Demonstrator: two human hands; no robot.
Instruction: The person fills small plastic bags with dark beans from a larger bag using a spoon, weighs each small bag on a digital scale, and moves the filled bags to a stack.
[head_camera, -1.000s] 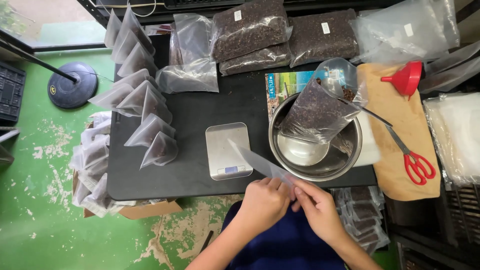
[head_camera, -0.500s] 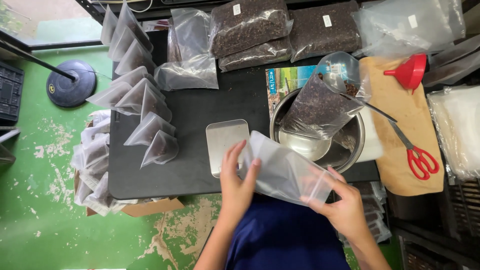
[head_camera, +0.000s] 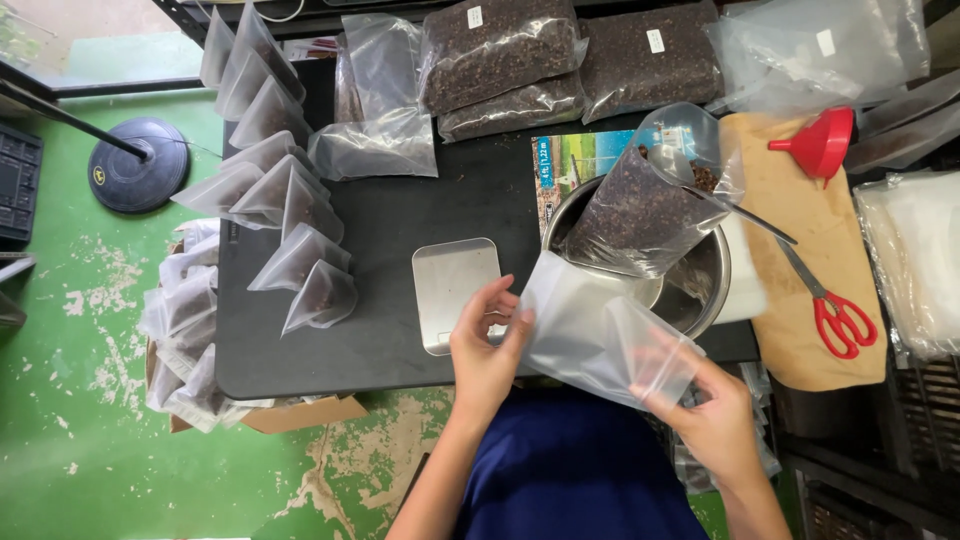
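The clear plastic bag (head_camera: 600, 335) is soft, thin and a bit cloudy, and I am holding it flat in the air over the near edge of the black table (head_camera: 400, 210). My left hand (head_camera: 487, 345) is pinching its left end, fingers bent around the edge. My right hand (head_camera: 715, 410) is gripping its right end, with my fingers closed on the plastic. Just left of the bag, a small silver scale (head_camera: 450, 290) with a smooth square top is lying on the table. Just beyond the bag, a round shiny metal bowl (head_camera: 705, 290) is holding a big bag of dark crumbly bits (head_camera: 640, 210), tilted and open. Pointy filled pouches (head_camera: 300, 250) are standing on the far left. Red scissors (head_camera: 835, 315) and a red funnel (head_camera: 822, 142) are lying on brown paper (head_camera: 790, 200) at the right.
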